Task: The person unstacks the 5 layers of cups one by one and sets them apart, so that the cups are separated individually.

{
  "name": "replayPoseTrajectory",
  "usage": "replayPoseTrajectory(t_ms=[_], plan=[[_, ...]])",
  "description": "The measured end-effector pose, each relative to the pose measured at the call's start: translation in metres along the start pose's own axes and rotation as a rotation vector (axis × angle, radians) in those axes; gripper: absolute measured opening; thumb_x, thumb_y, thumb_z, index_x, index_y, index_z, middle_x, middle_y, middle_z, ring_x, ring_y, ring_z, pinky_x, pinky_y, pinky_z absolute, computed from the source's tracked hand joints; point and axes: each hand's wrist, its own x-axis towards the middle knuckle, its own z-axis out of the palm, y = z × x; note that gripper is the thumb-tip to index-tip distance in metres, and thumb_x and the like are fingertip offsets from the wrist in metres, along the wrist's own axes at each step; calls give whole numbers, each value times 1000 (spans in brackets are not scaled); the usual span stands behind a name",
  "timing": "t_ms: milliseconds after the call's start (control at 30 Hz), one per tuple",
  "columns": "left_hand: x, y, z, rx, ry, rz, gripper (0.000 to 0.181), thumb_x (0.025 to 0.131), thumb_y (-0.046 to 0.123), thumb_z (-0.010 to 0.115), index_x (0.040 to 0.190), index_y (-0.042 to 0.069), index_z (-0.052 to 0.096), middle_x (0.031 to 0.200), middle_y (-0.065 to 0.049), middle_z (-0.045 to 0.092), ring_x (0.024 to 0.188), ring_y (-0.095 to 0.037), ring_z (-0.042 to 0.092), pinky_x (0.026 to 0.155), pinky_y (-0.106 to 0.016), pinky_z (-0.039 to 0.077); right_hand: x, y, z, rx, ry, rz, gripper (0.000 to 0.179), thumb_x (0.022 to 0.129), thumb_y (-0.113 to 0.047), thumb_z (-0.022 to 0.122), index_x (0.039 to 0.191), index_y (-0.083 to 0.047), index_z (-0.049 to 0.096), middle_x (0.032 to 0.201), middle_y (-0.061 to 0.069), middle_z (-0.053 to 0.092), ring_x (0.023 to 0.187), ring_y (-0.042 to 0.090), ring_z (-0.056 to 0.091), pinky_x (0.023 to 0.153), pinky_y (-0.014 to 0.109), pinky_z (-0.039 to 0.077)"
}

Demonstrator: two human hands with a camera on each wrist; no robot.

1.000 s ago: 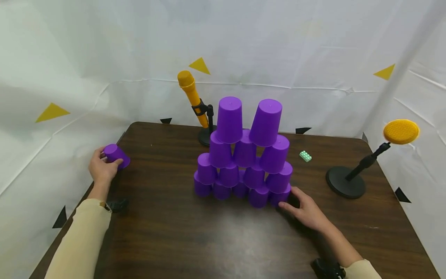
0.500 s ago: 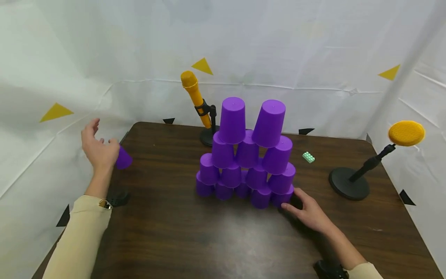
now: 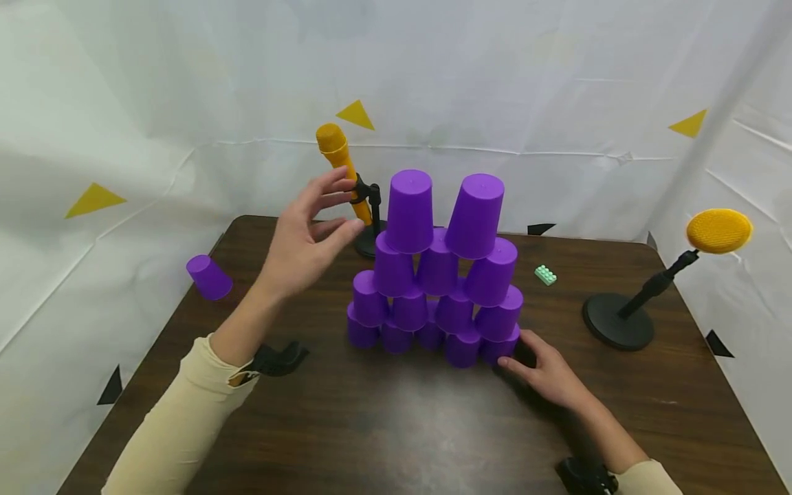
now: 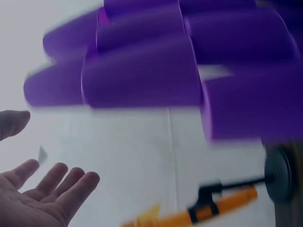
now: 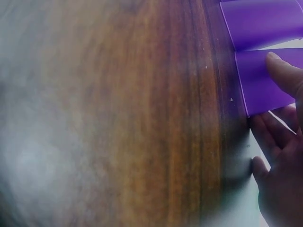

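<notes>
Purple cups stand upside down in a tiered pyramid (image 3: 438, 268) on the dark table, with a left cup (image 3: 411, 213) and a right cup (image 3: 475, 216) on the top tier. My left hand (image 3: 303, 237) is in the air left of the upper tiers. Its fingers are spread and nothing is in them; the left wrist view shows its bare palm (image 4: 33, 205). My right hand (image 3: 547, 375) holds the bottom-right cup (image 5: 265, 85), thumb on the near side and fingers around the other. A single purple cup (image 3: 209, 278) stands apart near the table's left edge.
A yellow microphone (image 3: 334, 146) in a black stand is behind the pyramid, beyond my left hand. At the right stands a round yellow microphone-like piece (image 3: 719, 231) on a black base (image 3: 617, 322). A mint-green toy brick (image 3: 545, 275) lies right of the cups.
My left hand has let go of the single cup at the left edge and moved right, toward the top of the pyramid. The right hand stays at the bottom-right cup.
</notes>
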Motion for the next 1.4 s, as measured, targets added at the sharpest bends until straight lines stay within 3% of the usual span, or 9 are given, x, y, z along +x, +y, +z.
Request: replayPoseTrajectory(t_ms=[133, 300, 600, 800, 967, 1100, 1300, 1400], plan=[[7, 8, 24, -35, -70, 2, 63, 90, 1, 68, 146, 1, 40, 137, -17, 51, 126, -28, 50, 100, -49, 46, 0, 0, -1, 6, -3, 3, 56, 90, -31, 72, 138, -9, 52, 127, 13, 60, 119, 34, 55, 97, 59, 43], [15, 9, 39, -80, -90, 8, 67, 88, 3, 71, 147, 2, 40, 138, -16, 52, 123, -27, 52, 98, -42, 48, -1, 0, -1, 16, -15, 3, 56, 91, -31, 71, 139, -9, 51, 128, 14, 59, 120, 34, 55, 97, 60, 42], [16, 5, 46, -97, -78, 22, 65, 84, 0, 73, 142, -1, 44, 126, -19, 57, 114, -29, 57, 93, -45, 51, -1, -1, -2, 7, -8, 2, 56, 91, -31, 72, 138, -9, 52, 127, 14, 60, 119, 34, 55, 97, 59, 43], [11, 4, 42, -99, -17, 6, 62, 84, 0, 74, 140, 1, 48, 125, -15, 58, 111, -27, 57, 92, -43, 51, -1, 0, -1, 2, -4, 2, 56, 91, -31, 72, 138, -8, 52, 126, 13, 60, 118, 34, 55, 96, 59, 43], [3, -1, 24, -125, 90, 31, 64, 81, -5, 74, 139, 0, 48, 121, -16, 58, 106, -28, 59, 89, -40, 54, -1, 0, 0, -1, -3, 3, 56, 91, -31, 72, 138, -9, 52, 126, 13, 60, 117, 33, 56, 96, 58, 44], [-9, -29, -6, -89, 202, 38, 68, 79, -4, 76, 141, 7, 49, 122, -14, 59, 105, -27, 60, 87, -34, 55, -1, 0, 1, -1, -5, 6, 56, 91, -32, 72, 138, -8, 52, 127, 13, 60, 118, 33, 56, 96, 58, 44], [-40, -87, -64, 81, 349, -140, 77, 82, 6, 78, 148, 28, 43, 127, -7, 55, 115, -24, 57, 96, -43, 50, 0, -1, 2, -2, 0, 10, 57, 90, -33, 72, 138, -8, 52, 128, 14, 59, 119, 34, 55, 97, 59, 43], [-56, -120, -86, 197, 398, -221, 75, 83, 7, 77, 147, 31, 44, 128, -8, 54, 115, -28, 57, 96, -51, 48, 1, 0, 3, -8, 2, 9, 58, 90, -33, 72, 138, -8, 52, 127, 14, 60, 118, 34, 55, 96, 58, 44]])
